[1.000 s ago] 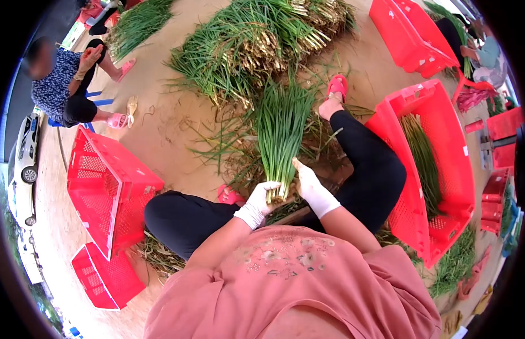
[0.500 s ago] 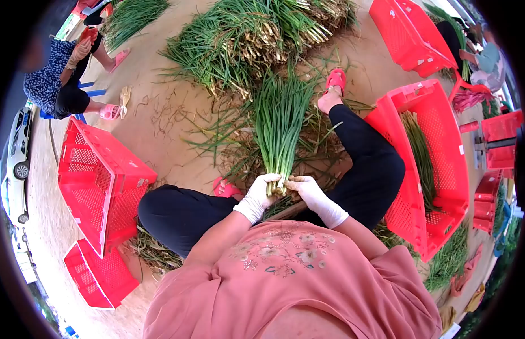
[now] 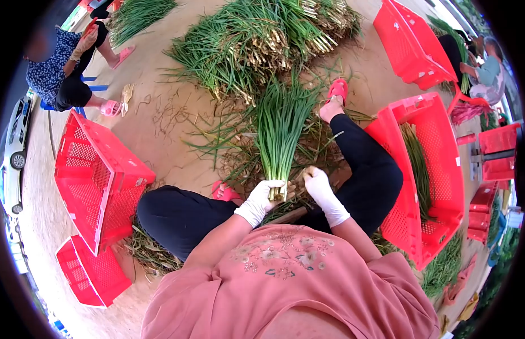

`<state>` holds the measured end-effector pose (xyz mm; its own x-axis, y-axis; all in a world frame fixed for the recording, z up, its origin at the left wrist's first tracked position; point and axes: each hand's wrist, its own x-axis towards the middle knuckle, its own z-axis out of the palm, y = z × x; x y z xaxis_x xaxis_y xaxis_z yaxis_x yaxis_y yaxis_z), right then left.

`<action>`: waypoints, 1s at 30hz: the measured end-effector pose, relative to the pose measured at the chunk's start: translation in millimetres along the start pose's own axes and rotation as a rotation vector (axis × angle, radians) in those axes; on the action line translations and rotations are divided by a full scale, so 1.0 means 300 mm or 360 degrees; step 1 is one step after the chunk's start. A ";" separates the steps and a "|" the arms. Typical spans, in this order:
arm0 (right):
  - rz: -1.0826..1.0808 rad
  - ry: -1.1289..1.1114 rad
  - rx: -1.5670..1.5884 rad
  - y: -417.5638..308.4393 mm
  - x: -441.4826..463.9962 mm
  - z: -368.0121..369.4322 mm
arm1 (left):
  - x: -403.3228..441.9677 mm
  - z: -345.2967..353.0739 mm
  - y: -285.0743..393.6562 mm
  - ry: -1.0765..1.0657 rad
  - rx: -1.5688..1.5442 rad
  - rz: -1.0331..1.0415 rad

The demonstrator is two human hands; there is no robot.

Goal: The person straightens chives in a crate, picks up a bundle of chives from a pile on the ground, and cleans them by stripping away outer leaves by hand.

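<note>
A bunch of green onions (image 3: 279, 138) lies with its leaves pointing away from me and its pale stem ends toward my lap. Around those stem ends my left hand (image 3: 265, 195), in a white glove, is closed with the thumb on top. My right hand (image 3: 318, 183), also gloved, is apart from the bunch, just to its right. Its fingers are curled in, and whatever they may hold is too small to make out. Loose leaves and trimmings (image 3: 240, 152) lie on the ground under and around the bunch.
A large heap of green onions (image 3: 262, 45) lies ahead. Red crates stand at left (image 3: 104, 181), lower left (image 3: 93, 271) and upper right (image 3: 412, 42). The crate at right (image 3: 443, 192) holds green onions. Other people sit at far left (image 3: 53, 73) and far right (image 3: 488, 70).
My right hand has left the stem ends and moved right and slightly up, its fingers curling in. The left hand has kept its hold on the bunch.
</note>
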<state>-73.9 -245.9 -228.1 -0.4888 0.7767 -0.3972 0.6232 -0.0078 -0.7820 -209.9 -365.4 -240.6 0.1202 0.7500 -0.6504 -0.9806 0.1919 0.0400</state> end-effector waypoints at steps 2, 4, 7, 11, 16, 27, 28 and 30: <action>0.0136 -0.0147 0.0849 -0.070 0.028 0.002 | 0.008 -0.009 -0.005 0.0140 0.0093 -0.0012; -0.0229 -0.0215 0.0127 -0.078 0.078 0.025 | 0.021 -0.029 -0.008 0.0106 0.0119 -0.0003; -0.0547 -0.0090 -0.0485 -0.092 0.113 0.080 | 0.041 -0.052 -0.014 0.0078 0.0227 0.0048; -0.0413 0.0419 -0.0066 0.087 0.267 0.058 | 0.024 -0.044 -0.001 0.0160 0.0299 0.0023; -0.0146 0.0936 0.0096 0.144 0.283 -0.166 | 0.014 -0.030 0.022 0.0041 0.0126 0.0006; 0.0173 -0.0821 0.0126 -0.150 -0.054 0.039 | 0.015 -0.007 0.009 -0.0021 0.0052 -0.0021; 0.0169 -0.0830 0.0210 -0.143 -0.055 0.037 | 0.012 -0.006 0.010 -0.0071 -0.0009 -0.0037; 0.0166 -0.0834 0.0296 -0.113 -0.059 0.051 | 0.013 -0.016 0.012 -0.0105 0.0001 -0.0066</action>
<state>-95.8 -269.1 -201.8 -0.6976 0.3499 -0.6252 0.5895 -0.2156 -0.7784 -213.8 -364.8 -246.7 0.1710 0.7814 -0.6002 -0.9744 0.2242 0.0143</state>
